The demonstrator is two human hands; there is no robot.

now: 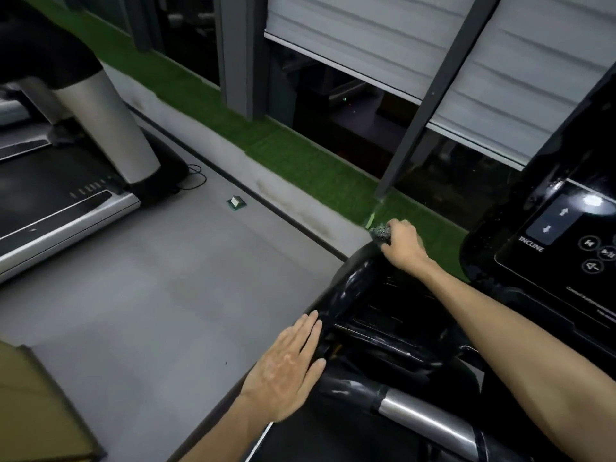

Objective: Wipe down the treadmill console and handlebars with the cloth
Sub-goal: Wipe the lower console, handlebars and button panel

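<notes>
your right hand (401, 241) holds the grey cloth (381, 232) in curled fingers, pressed on the far left corner of the black treadmill console (383, 315). your left hand (286, 368) lies flat, fingers straight, on the console's near left edge.

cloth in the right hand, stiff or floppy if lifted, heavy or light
Probably floppy: the cloth sits bunched into a small wad under the right hand. Likely light, since curled fingers alone hold it. May slide easily on the glossy housing.

left grip (290, 371): flat, fingers straight | right grip (403, 243): curled, arm outstretched
</notes>
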